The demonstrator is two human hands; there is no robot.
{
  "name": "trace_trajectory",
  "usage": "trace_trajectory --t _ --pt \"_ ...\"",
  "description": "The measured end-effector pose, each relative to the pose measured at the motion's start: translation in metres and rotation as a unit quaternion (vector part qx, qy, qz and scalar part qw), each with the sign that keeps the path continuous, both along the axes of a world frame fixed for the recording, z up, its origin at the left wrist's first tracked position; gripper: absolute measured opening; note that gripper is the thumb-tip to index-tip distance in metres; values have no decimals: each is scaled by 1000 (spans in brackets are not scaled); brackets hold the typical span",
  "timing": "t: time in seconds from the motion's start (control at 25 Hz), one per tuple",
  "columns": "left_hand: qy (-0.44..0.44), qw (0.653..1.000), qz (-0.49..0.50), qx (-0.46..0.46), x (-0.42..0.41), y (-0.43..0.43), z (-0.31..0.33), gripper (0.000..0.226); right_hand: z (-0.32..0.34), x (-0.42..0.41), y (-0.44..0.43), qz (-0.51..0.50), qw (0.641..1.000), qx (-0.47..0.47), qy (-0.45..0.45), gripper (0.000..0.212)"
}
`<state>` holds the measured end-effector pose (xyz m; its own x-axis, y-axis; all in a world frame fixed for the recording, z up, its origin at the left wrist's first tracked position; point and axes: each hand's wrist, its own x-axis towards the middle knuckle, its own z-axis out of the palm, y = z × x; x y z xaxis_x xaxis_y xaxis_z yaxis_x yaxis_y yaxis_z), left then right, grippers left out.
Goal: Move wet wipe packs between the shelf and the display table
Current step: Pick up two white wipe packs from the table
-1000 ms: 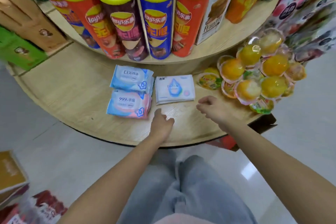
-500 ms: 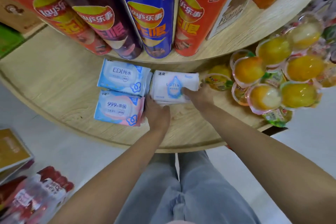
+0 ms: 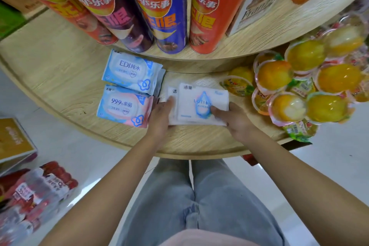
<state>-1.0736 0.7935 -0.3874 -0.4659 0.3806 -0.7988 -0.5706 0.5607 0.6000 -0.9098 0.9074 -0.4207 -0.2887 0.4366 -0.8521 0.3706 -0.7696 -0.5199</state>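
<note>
**Desk:** What's in the shot?

**Operator:** A small stack of white Lotion packs (image 3: 201, 104) on the lower tier of the round display table (image 3: 60, 70), towards its near edge. On my feed the left hand (image 3: 159, 116) grips the stack's left end, thumb on top of a lower pack. The right hand (image 3: 233, 118) pinches the right end, thumb pressed beside the blue drop print. The top pack sits offset to the right of the one beneath.

**Desk:** And around them?

**Operator:** Just left lies the blue EDI pack (image 3: 131, 72), with the pink 99.9% pack (image 3: 123, 106) on its near side, close to the left hand. To the right is a heap of orange jelly cups (image 3: 299, 86). On the far side, Lay's cans (image 3: 165, 12) stand on the upper tier.

**Desk:** What could go wrong?

**Operator:** I'd say the stack could fan apart. The wrappers look slick, the packs are already staggered, and they are held only at the ends, so a lower one could slide out on the lift. A wide swing right could also knock the cups.

**Desk:** Any change?

**Operator:** Half a second ago the packs lay squared as one block, with the hands just arriving. A second ago both hands were empty at the table's near edge.
</note>
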Motion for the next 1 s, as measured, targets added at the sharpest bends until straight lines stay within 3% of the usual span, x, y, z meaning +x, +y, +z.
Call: trace_trajectory --t 0.16,0.28,0.44,0.56,0.68,0.88,1.0 --pt "57 993 -98 20 0 -17 5 8 15 37 -12 -25 998 -34 39 55" --pt "102 989 -98 41 0 -19 19 18 26 62 -14 -71 992 -53 85 48" --pt "86 990 -49 96 -8 -17 49 22 48 85 -20 -142 983 -30 110 57" --pt "107 980 -102 131 -22 -9 65 12 69 95 -35 -207 971 16 114 44" --pt "72 972 -143 174 -33 3 78 13 86 101 -63 -285 953 59 89 52" --pt "50 926 -313 204 -27 19 91 13 105 112 -152 -464 876 107 78 53" --pt "35 874 -437 211 9 21 97 12 110 127 -220 -563 816 116 54 45"
